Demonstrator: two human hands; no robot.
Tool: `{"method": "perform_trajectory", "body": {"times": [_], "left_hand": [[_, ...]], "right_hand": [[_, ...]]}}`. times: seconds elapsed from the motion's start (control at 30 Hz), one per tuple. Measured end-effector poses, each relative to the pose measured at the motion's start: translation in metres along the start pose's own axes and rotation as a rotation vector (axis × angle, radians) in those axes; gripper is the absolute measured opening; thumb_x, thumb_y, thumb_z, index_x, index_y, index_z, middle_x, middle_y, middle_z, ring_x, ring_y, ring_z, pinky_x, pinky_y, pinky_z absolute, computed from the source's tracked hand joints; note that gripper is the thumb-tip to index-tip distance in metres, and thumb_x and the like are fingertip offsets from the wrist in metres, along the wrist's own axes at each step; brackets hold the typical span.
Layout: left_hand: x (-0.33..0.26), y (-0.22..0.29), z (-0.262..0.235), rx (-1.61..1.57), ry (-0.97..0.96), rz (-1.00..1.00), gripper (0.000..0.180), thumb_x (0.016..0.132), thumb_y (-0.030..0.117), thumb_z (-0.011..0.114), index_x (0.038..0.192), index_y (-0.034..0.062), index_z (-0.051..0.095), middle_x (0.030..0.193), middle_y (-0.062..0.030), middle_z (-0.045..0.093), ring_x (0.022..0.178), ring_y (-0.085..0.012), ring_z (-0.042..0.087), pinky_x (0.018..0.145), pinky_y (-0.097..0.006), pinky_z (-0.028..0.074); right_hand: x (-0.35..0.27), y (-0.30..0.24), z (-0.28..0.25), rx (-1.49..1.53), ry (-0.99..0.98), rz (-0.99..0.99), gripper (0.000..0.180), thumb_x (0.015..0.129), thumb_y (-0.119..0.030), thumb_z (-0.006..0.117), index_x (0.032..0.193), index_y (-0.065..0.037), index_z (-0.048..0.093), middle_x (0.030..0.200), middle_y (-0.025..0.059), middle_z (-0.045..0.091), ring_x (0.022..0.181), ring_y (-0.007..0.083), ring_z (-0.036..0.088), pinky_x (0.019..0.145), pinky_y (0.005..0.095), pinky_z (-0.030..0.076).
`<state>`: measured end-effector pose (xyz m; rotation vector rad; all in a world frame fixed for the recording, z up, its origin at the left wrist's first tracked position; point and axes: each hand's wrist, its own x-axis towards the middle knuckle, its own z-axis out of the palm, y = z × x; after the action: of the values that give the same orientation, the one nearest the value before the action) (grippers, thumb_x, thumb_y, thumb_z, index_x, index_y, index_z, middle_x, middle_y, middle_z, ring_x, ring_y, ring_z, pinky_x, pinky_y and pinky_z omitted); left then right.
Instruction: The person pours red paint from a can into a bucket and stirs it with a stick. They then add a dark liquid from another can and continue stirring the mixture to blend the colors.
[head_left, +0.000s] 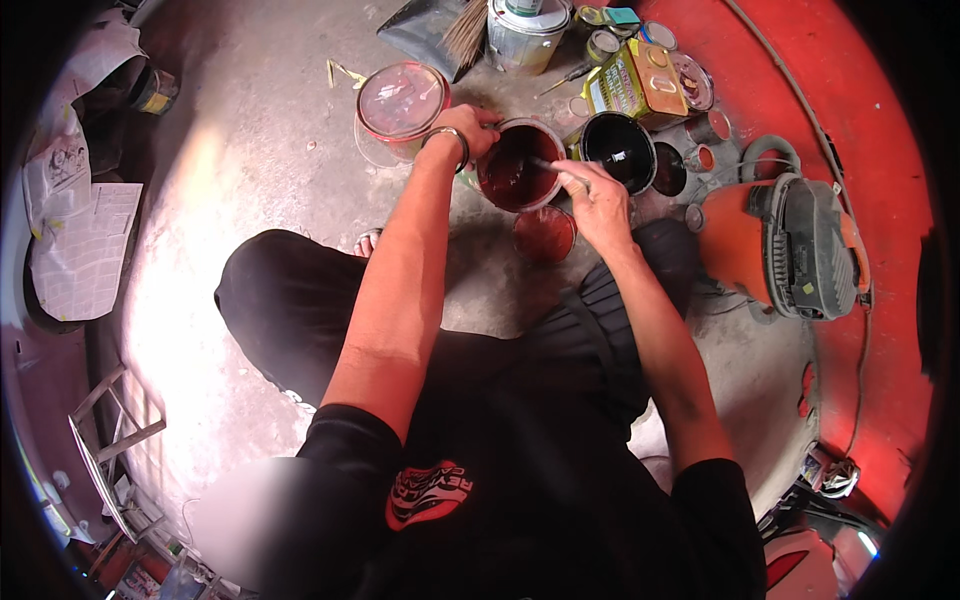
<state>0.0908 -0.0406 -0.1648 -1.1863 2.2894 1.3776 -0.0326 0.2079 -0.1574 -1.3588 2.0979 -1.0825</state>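
Note:
An uncovered paint can point(487, 200) with dark red paint in it stands on the floor in front of me. My left hand point(466, 130) grips its rim on the left side. From the right, my right hand point(600, 207) is closed around a thin stirring stick point(545, 163), whose far end reaches into the paint. A round, red-stained lid point(545, 235) lies just below the can. Right beside it, another open can point(618, 152) holds black, glossy paint. A closed can with a pinkish lid point(403, 98) stands to the left of my left hand.
Behind the black paint are a yellow rectangular tin point(655, 85) and several small cans. A large silver bucket point(528, 40), a broom point(466, 35) and a dustpan point(415, 38) are at the back. An orange and black machine point(790, 250) sits right, against a red panel point(880, 160).

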Motion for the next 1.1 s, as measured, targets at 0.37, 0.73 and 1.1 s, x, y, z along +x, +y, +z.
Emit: {"method": "perform_trajectory", "body": {"times": [0.37, 0.73, 1.1], "left_hand": [[-0.004, 0.009, 0.002, 0.004, -0.009, -0.039, 0.046, 0.098, 0.019, 0.071, 0.144, 0.0244, 0.068, 0.109, -0.0096, 0.08, 0.079, -0.0207, 0.077, 0.066, -0.036, 0.067], [-0.005, 0.012, 0.004, 0.017, 0.018, -0.001, 0.046, 0.095, 0.022, 0.073, 0.14, 0.0249, 0.071, 0.101, -0.0089, 0.08, 0.071, -0.0213, 0.077, 0.063, -0.034, 0.066], [0.0, 0.016, 0.004, 0.04, 0.019, -0.025, 0.042, 0.091, 0.027, 0.075, 0.133, 0.0289, 0.076, 0.111, -0.0104, 0.08, 0.083, -0.025, 0.079, 0.077, -0.037, 0.064]], "right_hand": [[-0.006, -0.004, 0.0, -0.078, -0.041, 0.155, 0.022, 0.101, -0.017, 0.068, 0.118, -0.008, 0.078, 0.114, 0.015, 0.077, 0.106, 0.0292, 0.074, 0.094, 0.0367, 0.055], [-0.011, -0.007, 0.006, 0.023, 0.006, 0.259, 0.02, 0.101, -0.02, 0.069, 0.118, -0.014, 0.078, 0.105, 0.0152, 0.078, 0.097, 0.0309, 0.075, 0.088, 0.0388, 0.056], [-0.019, -0.003, 0.015, -0.058, 0.055, 0.216, 0.02, 0.102, -0.019, 0.068, 0.117, -0.011, 0.077, 0.105, 0.0153, 0.078, 0.1, 0.0304, 0.075, 0.091, 0.0381, 0.056]]}}
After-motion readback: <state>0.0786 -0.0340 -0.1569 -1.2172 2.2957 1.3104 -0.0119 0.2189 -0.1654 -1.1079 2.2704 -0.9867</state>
